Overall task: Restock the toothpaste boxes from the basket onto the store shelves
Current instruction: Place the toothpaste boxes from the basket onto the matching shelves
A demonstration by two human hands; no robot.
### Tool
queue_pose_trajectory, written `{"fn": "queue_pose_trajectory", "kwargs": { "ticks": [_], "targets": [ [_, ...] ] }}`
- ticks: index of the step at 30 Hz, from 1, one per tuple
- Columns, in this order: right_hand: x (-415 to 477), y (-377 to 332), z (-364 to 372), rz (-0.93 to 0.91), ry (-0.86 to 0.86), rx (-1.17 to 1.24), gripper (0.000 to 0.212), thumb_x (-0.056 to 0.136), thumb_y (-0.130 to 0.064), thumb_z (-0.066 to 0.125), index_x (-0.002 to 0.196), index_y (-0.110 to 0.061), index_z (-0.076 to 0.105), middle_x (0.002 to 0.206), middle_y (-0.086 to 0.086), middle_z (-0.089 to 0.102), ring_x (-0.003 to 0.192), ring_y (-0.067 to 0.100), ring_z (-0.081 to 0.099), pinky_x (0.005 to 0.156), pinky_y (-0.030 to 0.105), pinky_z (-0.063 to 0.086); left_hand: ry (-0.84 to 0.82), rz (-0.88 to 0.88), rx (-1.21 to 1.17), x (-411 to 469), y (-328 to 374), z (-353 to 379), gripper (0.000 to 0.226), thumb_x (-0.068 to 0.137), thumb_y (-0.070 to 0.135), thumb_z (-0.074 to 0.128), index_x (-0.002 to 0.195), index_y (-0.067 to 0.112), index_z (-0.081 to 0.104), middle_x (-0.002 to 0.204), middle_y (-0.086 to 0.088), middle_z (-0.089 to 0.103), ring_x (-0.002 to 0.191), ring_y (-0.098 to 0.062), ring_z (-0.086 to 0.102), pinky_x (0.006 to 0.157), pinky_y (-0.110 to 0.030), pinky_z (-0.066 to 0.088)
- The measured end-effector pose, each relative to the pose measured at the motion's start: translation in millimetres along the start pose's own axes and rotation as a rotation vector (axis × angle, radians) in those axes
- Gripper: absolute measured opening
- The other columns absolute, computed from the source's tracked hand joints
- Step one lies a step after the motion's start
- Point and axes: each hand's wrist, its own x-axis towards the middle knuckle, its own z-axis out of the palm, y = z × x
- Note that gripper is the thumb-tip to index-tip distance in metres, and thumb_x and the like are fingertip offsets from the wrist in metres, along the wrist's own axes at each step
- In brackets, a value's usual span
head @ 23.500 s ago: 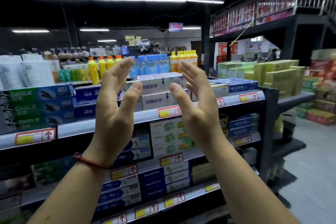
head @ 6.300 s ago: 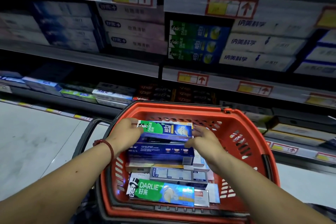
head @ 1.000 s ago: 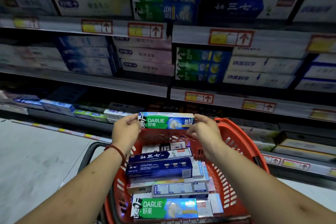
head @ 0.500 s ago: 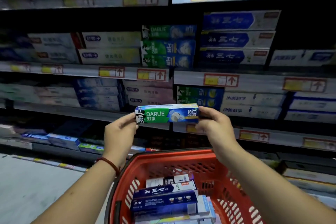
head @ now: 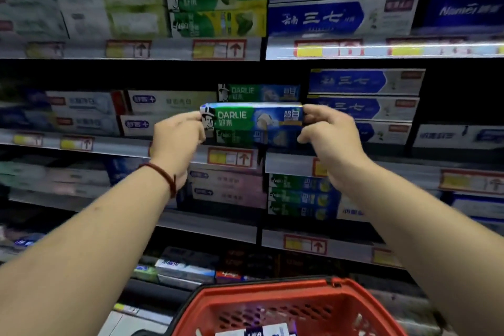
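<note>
The green-and-blue Darlie box (head: 252, 120) is held level in front of the matching stack (head: 259, 93) on the shelf. It is pinched at its ends by the left hand (head: 177, 136) and the right hand (head: 327, 131), above the red perforated basket (head: 272, 290). A slip is judged possible, since glossy, hard-edged cardboard is gripped only by its short ends. The long stacked boxes could be shoved back if it is slid in crooked.
</note>
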Motion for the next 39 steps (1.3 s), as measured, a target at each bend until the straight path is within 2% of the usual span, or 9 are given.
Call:
{"fn": "queue_pose_trajectory", "kwargs": {
  "ticks": [6, 11, 15, 18, 21, 24, 29, 35, 39],
  "targets": [
    [39.7, -21.7, 2.5, 0.033, 0.013, -0.009, 0.038, 0.081, 0.008, 0.060, 0.113, -0.012, 0.059, 0.135, 0.006, 0.050, 0.137, 0.035, 0.044, 0.091, 0.038, 0.044, -0.101, 0.044, 0.101, 44.7, 25.8, 26.5, 0.021, 0.078, -0.005, 0.057, 0.083, 0.015, 0.061, 0.089, -0.004, 0.057, 0.082, -0.018, 0.053, 0.079, -0.033, 0.047],
    [53.7, -21.1, 4.7, 0.075, 0.028, -0.052, 0.033, 0.083, 0.002, 0.063, 0.111, -0.005, 0.047, 0.120, 0.012, 0.047, 0.108, 0.031, 0.047, 0.066, 0.030, 0.039, -0.082, 0.043, 0.196, 58.9, 24.4, 41.8, 0.025, 0.080, -0.004, 0.063, 0.063, 0.013, 0.055, 0.075, 0.001, 0.056, 0.071, -0.013, 0.050, 0.059, -0.025, 0.040],
    [51.9, -7.1, 4.7, 0.110, 0.036, -0.064, 0.022, 0.086, -0.001, 0.064, 0.099, -0.008, 0.047, 0.113, 0.013, 0.049, 0.104, 0.030, 0.050, 0.079, 0.040, 0.041, -0.105, 0.046, 0.172, 55.0, 2.6, 46.7, 0.006, 0.084, 0.001, 0.063, 0.088, 0.004, 0.065, 0.086, -0.001, 0.055, 0.084, -0.020, 0.046, 0.075, -0.025, 0.038],
    [48.5, 2.0, 4.6, 0.139, 0.056, -0.063, 0.021, 0.086, -0.001, 0.064, 0.086, -0.012, 0.046, 0.102, 0.009, 0.048, 0.093, 0.025, 0.046, 0.071, 0.036, 0.040, -0.077, 0.017, 0.143, 52.7, -8.1, 47.2, 0.021, 0.082, 0.003, 0.063, 0.069, 0.016, 0.054, 0.084, -0.007, 0.051, 0.081, -0.022, 0.043, 0.075, -0.033, 0.038],
    [44.3, 11.1, 7.2, 0.157, 0.015, -0.052, 0.033, 0.086, 0.000, 0.065, 0.117, -0.003, 0.054, 0.112, 0.012, 0.053, 0.102, 0.027, 0.052, 0.069, 0.034, 0.042, -0.069, 0.016, 0.135, 47.9, -11.3, 49.0, 0.026, 0.085, 0.004, 0.063, 0.074, 0.028, 0.059, 0.095, -0.008, 0.058, 0.078, -0.024, 0.044, 0.075, -0.036, 0.038],
    [42.4, 15.2, 13.3, 0.136, -0.009, -0.040, 0.064, 0.085, 0.001, 0.064, 0.146, -0.006, 0.046, 0.135, 0.012, 0.055, 0.116, 0.029, 0.054, 0.070, 0.028, 0.044, -0.071, 0.008, 0.139, 45.7, -12.4, 50.3, 0.041, 0.088, 0.006, 0.063, 0.129, 0.011, 0.064, 0.121, -0.012, 0.063, 0.097, -0.033, 0.057, 0.088, -0.041, 0.049],
    [42.0, 15.1, 13.9, 0.135, -0.020, -0.054, 0.066, 0.089, 0.001, 0.062, 0.151, -0.006, 0.041, 0.103, -0.002, 0.054, 0.070, 0.005, 0.050, 0.055, 0.018, 0.043, -0.089, -0.033, 0.118, 44.5, -13.3, 51.2, 0.079, 0.080, 0.012, 0.066, 0.154, 0.013, 0.039, 0.150, -0.020, 0.048, 0.139, -0.045, 0.040, 0.109, -0.063, 0.038],
    [36.0, 10.8, 9.6, 0.070, -0.065, -0.246, 0.070, 0.094, -0.001, 0.057, 0.158, -0.011, 0.031, 0.128, 0.004, 0.058, 0.111, 0.028, 0.061, 0.090, 0.047, 0.054, -0.193, -0.015, 0.269, 36.1, -8.2, 47.8, 0.085, 0.084, 0.013, 0.069, 0.159, 0.016, 0.029, 0.156, -0.012, 0.042, 0.142, -0.040, 0.039, 0.112, -0.050, 0.039],
    [27.9, 12.8, 7.0, -0.084, -0.089, -0.444, 0.062, 0.097, -0.014, 0.060, 0.154, -0.012, 0.035, 0.138, 0.009, 0.051, 0.113, 0.022, 0.052, 0.086, 0.033, 0.043, -0.171, 0.188, 0.515, 23.1, -3.5, 40.6, 0.068, 0.095, 0.019, 0.065, 0.156, 0.017, 0.034, 0.155, -0.005, 0.043, 0.103, -0.014, 0.056, 0.092, -0.028, 0.039]
  ]
}}
